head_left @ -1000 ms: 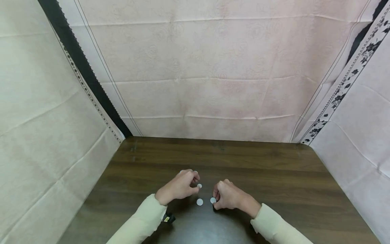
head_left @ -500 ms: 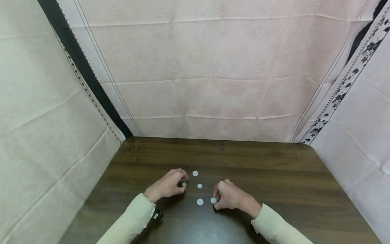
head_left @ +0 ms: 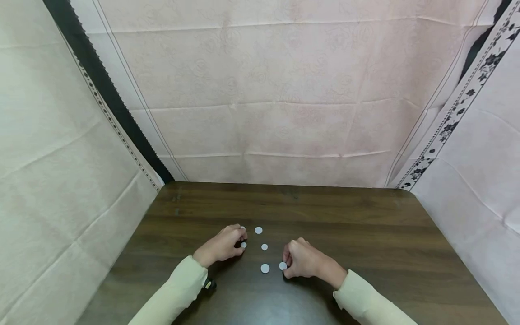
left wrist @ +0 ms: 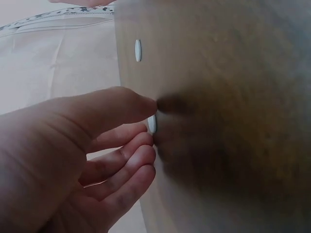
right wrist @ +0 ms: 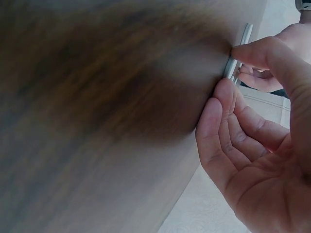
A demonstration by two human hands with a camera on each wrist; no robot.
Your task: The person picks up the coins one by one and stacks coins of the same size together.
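Observation:
Several flat white discs lie on the brown wooden table point(head_left: 349, 225). My left hand point(head_left: 222, 246) holds a small disc point(head_left: 243, 245) between thumb and fingertips at the tabletop; its edge shows in the left wrist view as a thin white disc point(left wrist: 153, 124). My right hand point(head_left: 305, 261) pinches a larger disc point(head_left: 282, 266) at its near and far edges, low on the table. Between the hands lie a small disc point(head_left: 264, 247) and a larger disc point(head_left: 265, 268). Behind them is another disc point(head_left: 258, 230). One more disc point(head_left: 243, 228) is partly hidden by the left hand.
Pale cloth point(head_left: 284, 113) hangs behind the table, with more cloth at the left point(head_left: 73, 180) and right point(head_left: 479, 171). A dark strap piece point(head_left: 209, 284) sits under the left wrist. The table's far edge point(head_left: 284, 184) meets the cloth.
My left hand has left the middle small disc and moved left to another small disc, uncovering the disc behind. The right hand keeps its place. The view has shifted slightly.

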